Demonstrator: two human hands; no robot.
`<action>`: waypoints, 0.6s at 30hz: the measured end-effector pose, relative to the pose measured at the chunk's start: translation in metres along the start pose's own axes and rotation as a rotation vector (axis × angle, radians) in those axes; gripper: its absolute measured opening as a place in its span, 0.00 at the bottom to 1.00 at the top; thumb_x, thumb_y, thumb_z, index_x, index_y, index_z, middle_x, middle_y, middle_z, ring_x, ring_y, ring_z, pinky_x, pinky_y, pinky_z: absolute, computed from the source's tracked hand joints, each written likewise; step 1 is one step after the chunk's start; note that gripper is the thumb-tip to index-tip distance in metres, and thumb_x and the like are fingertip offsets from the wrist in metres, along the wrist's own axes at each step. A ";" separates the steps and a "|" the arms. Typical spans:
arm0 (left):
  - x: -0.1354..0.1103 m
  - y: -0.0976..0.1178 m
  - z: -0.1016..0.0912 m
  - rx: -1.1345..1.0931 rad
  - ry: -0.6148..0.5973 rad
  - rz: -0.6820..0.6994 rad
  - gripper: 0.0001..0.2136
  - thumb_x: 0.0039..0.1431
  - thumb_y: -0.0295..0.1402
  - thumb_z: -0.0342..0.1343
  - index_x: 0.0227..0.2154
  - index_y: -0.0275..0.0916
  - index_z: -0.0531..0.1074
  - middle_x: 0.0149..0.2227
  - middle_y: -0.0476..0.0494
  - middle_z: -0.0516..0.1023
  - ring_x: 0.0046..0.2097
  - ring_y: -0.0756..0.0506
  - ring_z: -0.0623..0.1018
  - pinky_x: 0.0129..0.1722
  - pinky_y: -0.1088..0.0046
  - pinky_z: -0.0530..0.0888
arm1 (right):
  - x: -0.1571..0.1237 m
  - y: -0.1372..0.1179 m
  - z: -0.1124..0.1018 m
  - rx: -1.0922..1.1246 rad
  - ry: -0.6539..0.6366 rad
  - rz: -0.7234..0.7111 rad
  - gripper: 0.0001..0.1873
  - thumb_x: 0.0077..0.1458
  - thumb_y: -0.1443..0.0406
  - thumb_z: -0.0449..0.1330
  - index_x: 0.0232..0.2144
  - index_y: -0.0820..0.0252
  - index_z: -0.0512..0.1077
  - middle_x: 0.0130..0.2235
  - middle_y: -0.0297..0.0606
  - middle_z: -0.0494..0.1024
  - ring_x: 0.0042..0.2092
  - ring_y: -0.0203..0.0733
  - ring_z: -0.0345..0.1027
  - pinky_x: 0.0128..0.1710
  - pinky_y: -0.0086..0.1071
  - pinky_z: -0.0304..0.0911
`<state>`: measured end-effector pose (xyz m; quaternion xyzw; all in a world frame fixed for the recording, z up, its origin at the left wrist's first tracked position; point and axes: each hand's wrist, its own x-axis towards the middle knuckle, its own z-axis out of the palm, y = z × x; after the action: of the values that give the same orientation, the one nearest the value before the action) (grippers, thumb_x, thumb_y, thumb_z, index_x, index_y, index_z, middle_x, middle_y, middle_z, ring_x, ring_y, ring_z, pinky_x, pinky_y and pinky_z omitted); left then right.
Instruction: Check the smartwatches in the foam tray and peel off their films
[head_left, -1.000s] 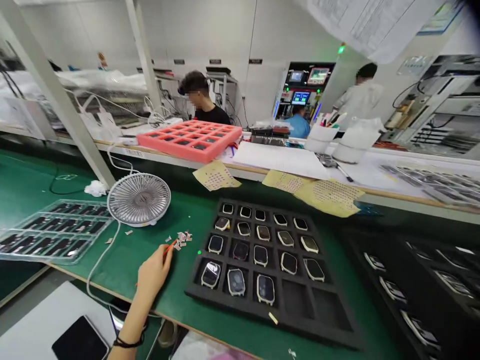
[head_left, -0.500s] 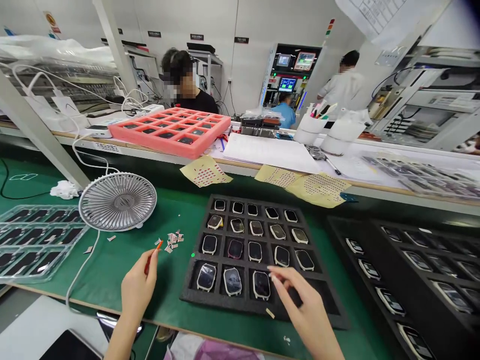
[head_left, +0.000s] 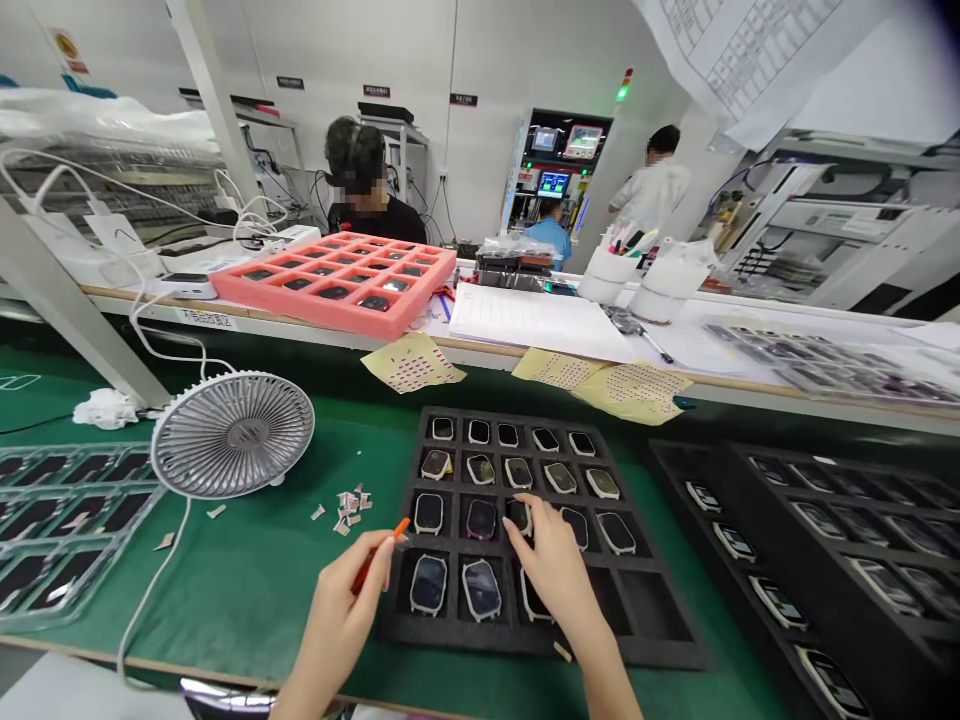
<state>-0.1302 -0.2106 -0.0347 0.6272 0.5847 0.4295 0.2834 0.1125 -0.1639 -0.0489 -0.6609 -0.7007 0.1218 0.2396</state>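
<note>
Black foam tray (head_left: 645, 648): gridded compartments, rows of rounded-rectangular smartwatch bodies (head_left: 428, 585), one per compartment, lying face up, screens glossy. Third-row smartwatch body (head_left: 517, 517), third column, partly hidden. Orange-tipped stick (head_left: 394, 533), slanted, tip at the tray's left edge.

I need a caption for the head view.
Left hand holds orange stick; right hand touches a watch in black foam tray.
</note>
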 end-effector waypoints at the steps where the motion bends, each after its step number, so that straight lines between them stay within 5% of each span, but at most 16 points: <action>1: 0.002 0.004 0.004 -0.026 -0.045 0.000 0.17 0.64 0.43 0.43 0.36 0.38 0.72 0.21 0.52 0.65 0.23 0.50 0.67 0.26 0.78 0.63 | 0.001 -0.001 0.000 0.055 -0.027 0.006 0.17 0.61 0.60 0.48 0.49 0.59 0.66 0.35 0.43 0.76 0.37 0.51 0.71 0.39 0.43 0.65; 6: 0.007 0.019 0.021 -0.159 -0.308 -0.053 0.19 0.65 0.46 0.42 0.34 0.37 0.71 0.20 0.53 0.63 0.24 0.51 0.65 0.26 0.78 0.61 | 0.003 -0.002 -0.003 0.348 -0.029 0.091 0.20 0.61 0.59 0.46 0.53 0.57 0.63 0.33 0.40 0.76 0.34 0.48 0.72 0.33 0.38 0.65; 10: 0.006 0.033 0.034 -0.284 -0.469 -0.097 0.21 0.64 0.48 0.41 0.33 0.37 0.72 0.18 0.54 0.61 0.22 0.52 0.61 0.25 0.77 0.58 | -0.006 -0.010 -0.012 0.925 -0.013 0.175 0.21 0.57 0.55 0.55 0.50 0.56 0.62 0.30 0.36 0.74 0.29 0.42 0.69 0.27 0.32 0.62; 14: 0.003 0.045 0.045 -0.375 -0.509 -0.124 0.20 0.64 0.46 0.42 0.32 0.36 0.71 0.18 0.54 0.61 0.21 0.52 0.60 0.23 0.77 0.57 | -0.019 -0.033 -0.021 1.435 -0.104 0.270 0.16 0.56 0.57 0.60 0.42 0.54 0.60 0.25 0.29 0.71 0.24 0.35 0.64 0.21 0.26 0.56; 18: 0.002 0.048 0.053 -0.435 -0.524 -0.161 0.20 0.64 0.47 0.42 0.30 0.37 0.69 0.16 0.56 0.59 0.19 0.53 0.58 0.21 0.77 0.55 | -0.025 -0.050 -0.020 1.606 -0.144 0.342 0.14 0.55 0.58 0.61 0.40 0.52 0.60 0.22 0.24 0.66 0.19 0.30 0.57 0.17 0.23 0.50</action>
<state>-0.0604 -0.2084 -0.0181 0.5930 0.4345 0.3445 0.5838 0.0789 -0.1968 -0.0116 -0.3763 -0.3036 0.6627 0.5719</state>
